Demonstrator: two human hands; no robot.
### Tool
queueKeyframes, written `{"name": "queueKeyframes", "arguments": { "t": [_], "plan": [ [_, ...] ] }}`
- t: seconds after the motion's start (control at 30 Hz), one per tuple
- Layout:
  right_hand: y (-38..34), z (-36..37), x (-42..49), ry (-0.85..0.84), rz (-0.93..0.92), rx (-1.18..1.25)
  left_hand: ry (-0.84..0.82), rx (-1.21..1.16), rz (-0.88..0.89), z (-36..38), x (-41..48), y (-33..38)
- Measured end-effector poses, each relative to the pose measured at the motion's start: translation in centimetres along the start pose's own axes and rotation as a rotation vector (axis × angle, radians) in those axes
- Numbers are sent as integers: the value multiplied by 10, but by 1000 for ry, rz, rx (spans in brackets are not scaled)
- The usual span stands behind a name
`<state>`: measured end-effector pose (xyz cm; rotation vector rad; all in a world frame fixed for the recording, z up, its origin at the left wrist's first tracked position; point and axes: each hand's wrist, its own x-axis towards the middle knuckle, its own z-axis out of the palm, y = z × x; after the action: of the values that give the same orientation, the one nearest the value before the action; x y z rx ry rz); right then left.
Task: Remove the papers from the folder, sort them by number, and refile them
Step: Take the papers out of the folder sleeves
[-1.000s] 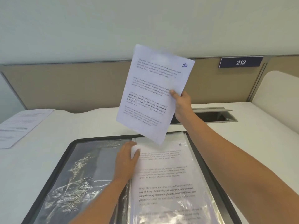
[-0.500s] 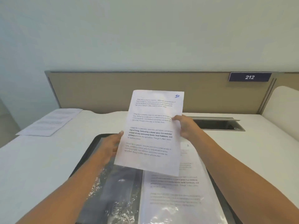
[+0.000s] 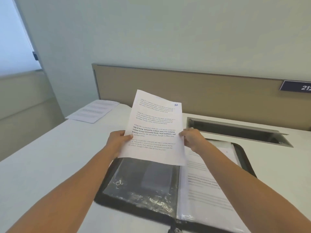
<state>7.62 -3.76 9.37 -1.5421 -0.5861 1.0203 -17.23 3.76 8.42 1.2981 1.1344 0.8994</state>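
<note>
The sheet numbered 10 [image 3: 154,128] hangs upright above the open zip folder [image 3: 244,159], our left hand [image 3: 117,140] pinching its left edge, our right hand [image 3: 191,139] its right. We judge it light and floppy, easily creased, so mid-edge grips on both sides suit it. Another printed sheet [image 3: 94,111] lies far left on the desk [image 3: 50,157]

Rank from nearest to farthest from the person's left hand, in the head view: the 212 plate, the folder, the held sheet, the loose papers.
1. Held sheet: gripped by the left hand.
2. Folder: just below the hand.
3. Loose papers: back left.
4. 212 plate: far right, at the back.
</note>
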Motion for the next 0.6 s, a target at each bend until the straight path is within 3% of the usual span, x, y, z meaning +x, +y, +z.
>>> {"name": "queueKeyframes", "arguments": {
  "t": [0.4, 0.6],
  "plan": [
    [20, 180, 40, 30, 26, -39, 93, 49, -90, -168, 84, -6],
    [23, 274, 68, 69, 40, 71, 110, 129, -102, -256, 149, -14]
  ]
}}
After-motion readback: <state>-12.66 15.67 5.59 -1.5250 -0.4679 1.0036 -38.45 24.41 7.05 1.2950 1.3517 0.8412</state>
